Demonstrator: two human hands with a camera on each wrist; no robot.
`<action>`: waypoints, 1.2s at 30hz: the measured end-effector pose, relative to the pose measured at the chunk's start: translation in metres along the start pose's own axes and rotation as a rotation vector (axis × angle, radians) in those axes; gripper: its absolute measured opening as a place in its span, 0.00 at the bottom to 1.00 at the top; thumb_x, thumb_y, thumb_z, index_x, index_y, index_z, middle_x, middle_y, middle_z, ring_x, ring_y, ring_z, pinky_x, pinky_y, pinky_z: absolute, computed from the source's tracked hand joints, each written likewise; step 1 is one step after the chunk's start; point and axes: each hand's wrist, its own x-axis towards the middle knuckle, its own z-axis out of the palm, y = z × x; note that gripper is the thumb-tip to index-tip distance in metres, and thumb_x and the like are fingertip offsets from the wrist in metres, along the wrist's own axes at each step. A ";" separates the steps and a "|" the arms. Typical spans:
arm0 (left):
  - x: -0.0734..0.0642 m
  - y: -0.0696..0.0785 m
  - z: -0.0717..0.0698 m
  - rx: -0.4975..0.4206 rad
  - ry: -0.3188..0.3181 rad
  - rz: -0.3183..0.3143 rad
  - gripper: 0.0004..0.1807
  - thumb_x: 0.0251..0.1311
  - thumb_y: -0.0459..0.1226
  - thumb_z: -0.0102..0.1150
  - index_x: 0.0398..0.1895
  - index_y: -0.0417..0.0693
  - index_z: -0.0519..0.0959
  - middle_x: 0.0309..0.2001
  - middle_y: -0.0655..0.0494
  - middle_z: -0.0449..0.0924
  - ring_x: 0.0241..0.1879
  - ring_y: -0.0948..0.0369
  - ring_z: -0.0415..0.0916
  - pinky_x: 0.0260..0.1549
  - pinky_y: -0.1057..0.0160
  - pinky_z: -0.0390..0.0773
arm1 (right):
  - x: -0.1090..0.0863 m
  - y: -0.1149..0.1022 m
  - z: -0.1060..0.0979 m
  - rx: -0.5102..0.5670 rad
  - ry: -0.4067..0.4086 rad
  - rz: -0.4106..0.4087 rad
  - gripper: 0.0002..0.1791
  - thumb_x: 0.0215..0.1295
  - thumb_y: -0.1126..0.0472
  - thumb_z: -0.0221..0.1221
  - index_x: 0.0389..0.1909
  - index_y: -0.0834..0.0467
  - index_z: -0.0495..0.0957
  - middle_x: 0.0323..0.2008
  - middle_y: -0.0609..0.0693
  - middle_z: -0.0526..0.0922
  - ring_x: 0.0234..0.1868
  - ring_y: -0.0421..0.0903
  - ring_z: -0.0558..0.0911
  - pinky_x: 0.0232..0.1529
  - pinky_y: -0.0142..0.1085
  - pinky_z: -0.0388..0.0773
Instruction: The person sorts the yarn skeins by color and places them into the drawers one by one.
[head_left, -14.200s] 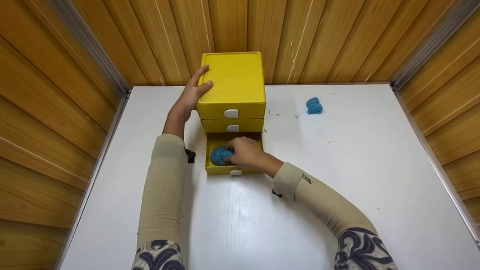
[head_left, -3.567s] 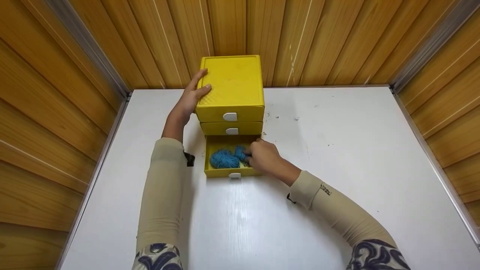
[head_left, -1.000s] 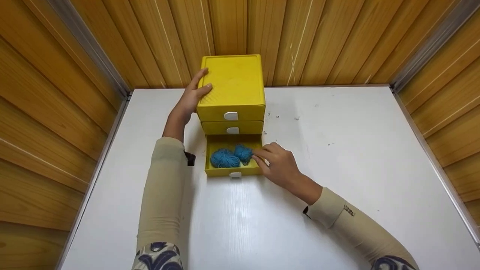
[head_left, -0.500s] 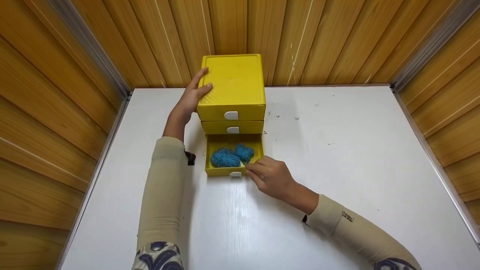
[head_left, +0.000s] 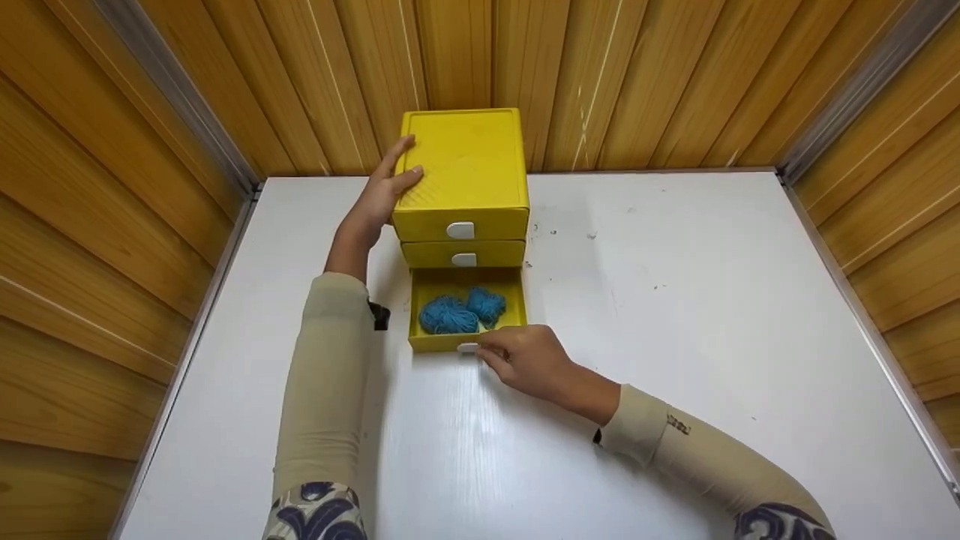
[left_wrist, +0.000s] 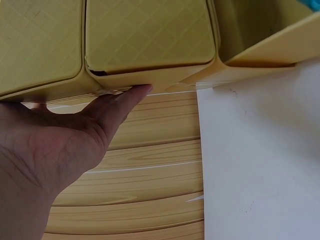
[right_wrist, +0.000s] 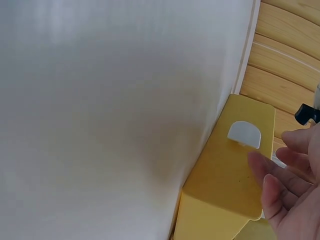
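Observation:
A yellow cabinet of three drawers [head_left: 461, 161] stands at the back of the table, its bottom drawer [head_left: 435, 344] pulled out. Inside that drawer lie a larger blue yarn bundle [head_left: 448, 315] and a smaller one [head_left: 487, 306] side by side. My left hand [head_left: 379, 196] rests against the cabinet's left side, thumb and a fingertip over the top edge; the left wrist view shows its fingers [left_wrist: 131, 102] extended along the wall. My right hand [head_left: 529, 360] is at the drawer's front, fingertips beside the white handle [head_left: 467, 348]. In the right wrist view its loosely bent fingers [right_wrist: 280, 180] stand just off the handle [right_wrist: 245, 134].
The white table [head_left: 675, 337] carries small dark marks right of the cabinet. Wood-patterned panels [head_left: 645, 82] rise behind and at both sides. The upper two drawers [head_left: 502, 253] are closed, each with a white handle.
Since the oldest frame, the smaller yarn bundle has gone from the table into the drawer. My right hand has let go of it and moved leftward along the drawer front to the handle. The left hand stays.

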 end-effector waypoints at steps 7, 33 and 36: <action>0.000 0.001 -0.001 -0.004 -0.003 -0.005 0.36 0.78 0.56 0.50 0.84 0.87 0.50 0.90 0.59 0.36 0.84 0.47 0.50 0.76 0.40 0.64 | 0.007 -0.005 0.005 -0.034 -0.044 0.051 0.08 0.70 0.52 0.71 0.45 0.48 0.93 0.30 0.44 0.94 0.25 0.40 0.88 0.25 0.37 0.81; -0.002 0.008 -0.001 -0.019 -0.003 -0.026 0.37 0.77 0.56 0.51 0.83 0.90 0.50 0.90 0.62 0.35 0.82 0.50 0.56 0.74 0.44 0.69 | 0.011 -0.015 0.015 -0.041 -0.065 0.171 0.04 0.72 0.60 0.68 0.37 0.54 0.90 0.29 0.49 0.93 0.29 0.49 0.91 0.31 0.46 0.86; -0.001 0.008 -0.001 -0.021 -0.007 -0.030 0.36 0.77 0.56 0.51 0.83 0.90 0.50 0.90 0.63 0.35 0.83 0.50 0.55 0.74 0.44 0.68 | 0.011 -0.016 0.017 -0.036 -0.068 0.180 0.05 0.73 0.59 0.68 0.37 0.55 0.90 0.30 0.51 0.93 0.31 0.49 0.92 0.33 0.47 0.87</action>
